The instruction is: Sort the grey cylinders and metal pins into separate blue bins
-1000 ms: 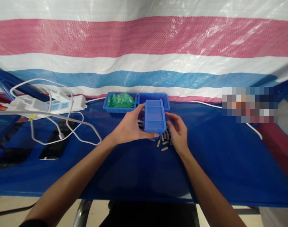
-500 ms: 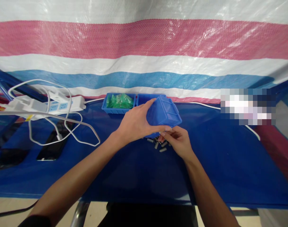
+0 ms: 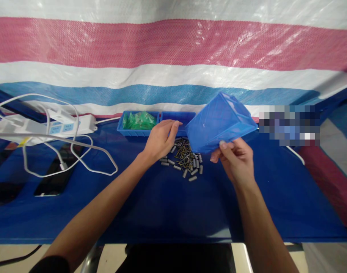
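A blue plastic bin (image 3: 213,123) is tilted in the air, its lower edge pinched by my right hand (image 3: 237,157). Below and left of it, a pile of screws (image 3: 184,154) lies on the table, with several small grey cylinders (image 3: 192,178) around it. My left hand (image 3: 161,139) is at the pile's left side, off the bin, fingers stretched out and apart from the thumb. Just behind that hand stands a second blue bin (image 3: 179,116). Beside it on the left, another blue bin (image 3: 136,132) holds green plastic bags (image 3: 139,120).
White power strips (image 3: 88,123) with a looped white cable (image 3: 95,173) lie at the left. A black phone (image 3: 52,180) rests on the blue table (image 3: 162,212) under the cable. A striped sheet (image 3: 173,45) hangs behind. At the right is a blurred patch (image 3: 289,125).
The bin has been lifted and moved right, now in my right hand only. My left hand has let go of it. The pile of screws and cylinders has come into view.
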`<state>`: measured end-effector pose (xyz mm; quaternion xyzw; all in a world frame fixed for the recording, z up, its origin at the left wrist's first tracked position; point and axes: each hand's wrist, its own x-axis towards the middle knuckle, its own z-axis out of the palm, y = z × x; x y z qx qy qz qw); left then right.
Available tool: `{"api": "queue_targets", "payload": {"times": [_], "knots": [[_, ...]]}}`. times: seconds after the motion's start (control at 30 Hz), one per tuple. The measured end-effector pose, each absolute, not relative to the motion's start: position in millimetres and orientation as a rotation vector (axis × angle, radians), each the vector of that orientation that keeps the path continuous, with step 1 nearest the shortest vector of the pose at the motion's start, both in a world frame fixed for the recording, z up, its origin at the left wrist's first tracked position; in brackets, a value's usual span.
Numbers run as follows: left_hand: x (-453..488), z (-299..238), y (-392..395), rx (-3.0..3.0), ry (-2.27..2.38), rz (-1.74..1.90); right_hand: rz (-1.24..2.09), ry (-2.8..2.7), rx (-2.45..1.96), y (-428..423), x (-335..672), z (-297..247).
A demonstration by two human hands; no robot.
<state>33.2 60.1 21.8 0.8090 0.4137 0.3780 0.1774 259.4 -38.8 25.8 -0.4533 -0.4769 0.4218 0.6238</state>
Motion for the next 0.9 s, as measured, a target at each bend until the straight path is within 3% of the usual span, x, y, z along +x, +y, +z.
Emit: {"api": "queue_targets", "payload": {"times": [0.13,0.37,0.9], "knots": [[36.3,9.1,56.9,2.410,1.109,1.000,0.609,-1.342,-1.320,-37.4,287.8,37.7],[42.0,-3.0,48.7,2.572,1.144,0.843,0.022,-1.759,-1.701,-21.6,309.7,13.1],[31.2,-9.6,57.4,2.547,1.041,0.836,0.133,-1.783,-1.676,3.0,299.2,-11.4]]}}
